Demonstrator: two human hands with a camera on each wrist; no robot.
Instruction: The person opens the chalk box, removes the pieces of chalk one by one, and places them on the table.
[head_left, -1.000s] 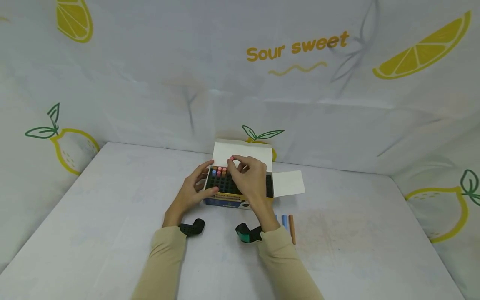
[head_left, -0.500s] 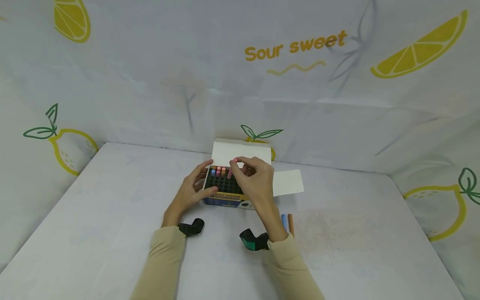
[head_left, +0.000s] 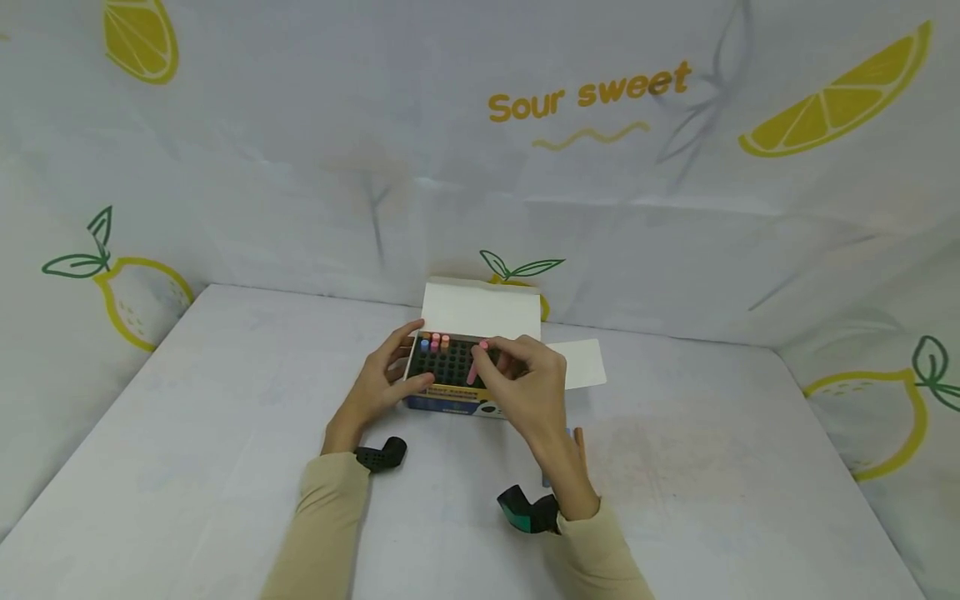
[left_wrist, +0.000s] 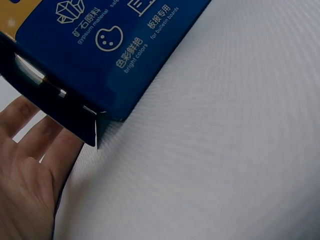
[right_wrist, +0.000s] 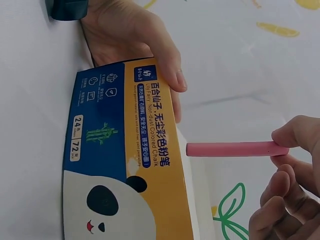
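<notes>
the right hand (head_left: 528,379), pinching a pink chalk stick (right_wrist: 230,149), has moved rightward and nearer across the chalk box (head_left: 442,404); the stick now hangs over its nearer holes, seemingly unseated. the left hand (head_left: 378,379) grips the box's left end.

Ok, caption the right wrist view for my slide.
The right hand pinches a pink chalk stick above a panda-printed chalk box held by the left hand.

The chalk box (right_wrist: 127,155) is showing blue, yellow and a black-and-white panda (right_wrist: 112,212); over it a chalk stick (right_wrist: 232,149) is showing pink; behind it a white backdrop (head_left: 300,108) is displaying yellow lemons (head_left: 142,302).
</notes>
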